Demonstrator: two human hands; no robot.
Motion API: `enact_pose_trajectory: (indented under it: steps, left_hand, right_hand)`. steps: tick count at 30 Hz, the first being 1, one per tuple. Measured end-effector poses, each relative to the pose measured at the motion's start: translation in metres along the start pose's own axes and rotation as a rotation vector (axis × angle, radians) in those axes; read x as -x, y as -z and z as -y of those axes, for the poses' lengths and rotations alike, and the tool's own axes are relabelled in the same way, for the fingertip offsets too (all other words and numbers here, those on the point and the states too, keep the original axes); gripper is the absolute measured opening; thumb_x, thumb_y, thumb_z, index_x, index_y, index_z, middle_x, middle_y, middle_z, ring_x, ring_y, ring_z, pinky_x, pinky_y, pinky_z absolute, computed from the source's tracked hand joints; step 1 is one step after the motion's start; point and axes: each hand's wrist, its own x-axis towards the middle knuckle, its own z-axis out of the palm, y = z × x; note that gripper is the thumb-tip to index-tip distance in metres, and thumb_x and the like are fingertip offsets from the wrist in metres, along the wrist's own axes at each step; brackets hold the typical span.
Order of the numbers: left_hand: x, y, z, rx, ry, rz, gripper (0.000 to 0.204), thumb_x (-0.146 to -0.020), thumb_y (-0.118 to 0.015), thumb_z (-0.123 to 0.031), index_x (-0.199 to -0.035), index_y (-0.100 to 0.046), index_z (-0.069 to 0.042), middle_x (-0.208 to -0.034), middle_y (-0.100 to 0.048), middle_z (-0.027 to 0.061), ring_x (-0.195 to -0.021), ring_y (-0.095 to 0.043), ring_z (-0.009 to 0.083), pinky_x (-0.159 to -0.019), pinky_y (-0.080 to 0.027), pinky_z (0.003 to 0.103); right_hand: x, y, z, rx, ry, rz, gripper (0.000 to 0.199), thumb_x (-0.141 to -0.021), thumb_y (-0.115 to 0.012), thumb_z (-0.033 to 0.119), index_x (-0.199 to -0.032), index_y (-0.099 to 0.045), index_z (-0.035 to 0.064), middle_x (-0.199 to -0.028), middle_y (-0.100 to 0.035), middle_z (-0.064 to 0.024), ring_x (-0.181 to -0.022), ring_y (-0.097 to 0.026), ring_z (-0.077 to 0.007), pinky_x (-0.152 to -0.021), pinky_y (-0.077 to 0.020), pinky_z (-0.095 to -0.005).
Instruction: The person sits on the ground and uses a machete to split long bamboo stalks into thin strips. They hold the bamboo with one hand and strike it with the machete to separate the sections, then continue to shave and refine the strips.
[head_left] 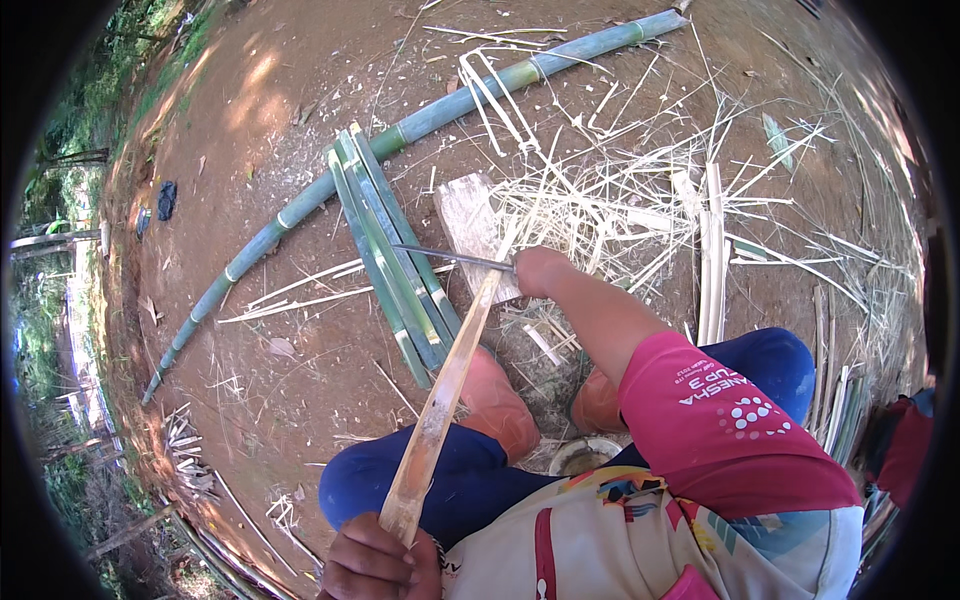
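Note:
My left hand (378, 562), low in the view beside my left knee, is closed around the wide end of a long split bamboo strip (437, 420). The strip slants up and away, narrowing toward its far end. In my right hand (540, 271) is the handle of a knife (450, 256), its thin blade pointing left and lying across the strip's far part. Beneath the strip's far end is a flat wooden board (465, 215). Left of the blade, several green split bamboo pieces (385, 250) lie side by side.
A long bamboo pole (440, 112) crosses the bare ground beyond the split pieces. Pale shavings and thin strips (620, 215) pile up around the board's right side. Longer bamboo slats (712, 260) lie further right. My feet (497, 400) are near the board.

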Motion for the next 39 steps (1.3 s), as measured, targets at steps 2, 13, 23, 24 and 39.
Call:
enact_pose_trajectory:
  steps: [2,13,23,24,39]
  left_hand:
    - [0.000,-0.001,0.004,-0.012,-0.011,-0.038,0.070,-0.084,-0.044,-0.083,-0.086,-0.044,-0.012,-0.060,-0.039,-0.0009,-0.048,-0.035,0.0120,-0.047,-0.029,0.027]
    - [0.004,0.005,-0.008,-0.045,0.058,-0.086,0.069,-0.084,-0.048,-0.080,-0.088,-0.046,-0.012,-0.063,-0.040,0.0012,-0.051,-0.035,0.0133,-0.049,-0.030,0.029]
    - [0.011,0.012,-0.014,-0.054,0.063,-0.098,0.068,-0.084,-0.050,-0.079,-0.088,-0.046,-0.011,-0.064,-0.039,0.0018,-0.051,-0.036,0.0149,-0.050,-0.031,0.030]
    - [0.011,0.013,-0.015,-0.057,0.062,-0.089,0.068,-0.084,-0.049,-0.079,-0.088,-0.046,-0.011,-0.064,-0.039,0.0017,-0.051,-0.036,0.0149,-0.050,-0.031,0.031]
    - [0.009,0.021,-0.006,-0.027,0.029,-0.072,0.067,-0.084,-0.046,-0.081,-0.085,-0.042,-0.014,-0.064,-0.038,-0.0017,-0.051,-0.035,0.0117,-0.050,-0.031,0.029]
  right_hand:
    - [-0.001,-0.001,-0.002,-0.014,0.021,-0.022,0.030,-0.084,-0.065,0.016,-0.110,-0.071,0.0034,-0.116,-0.070,-0.0175,-0.108,-0.067,-0.0315,-0.090,-0.0549,-0.0411]
    - [0.084,-0.001,0.019,-0.147,-0.010,-0.121,0.035,-0.085,-0.057,0.014,-0.117,-0.063,0.0019,-0.109,-0.069,-0.0219,-0.105,-0.067,-0.0354,-0.089,-0.0533,-0.0465]
    - [0.136,-0.010,0.044,-0.247,-0.050,-0.190,0.030,-0.084,-0.059,0.016,-0.110,-0.062,0.0018,-0.103,-0.069,-0.0216,-0.102,-0.066,-0.0364,-0.090,-0.0524,-0.0457]
    - [0.128,-0.015,0.042,-0.249,-0.046,-0.205,0.030,-0.084,-0.059,0.016,-0.110,-0.062,0.0018,-0.104,-0.069,-0.0215,-0.103,-0.066,-0.0363,-0.090,-0.0524,-0.0457]
    - [0.041,-0.027,0.009,-0.204,-0.146,-0.090,0.041,-0.083,-0.059,0.016,-0.120,-0.061,0.0003,-0.112,-0.068,-0.0222,-0.105,-0.066,-0.0370,-0.092,-0.0529,-0.0450]
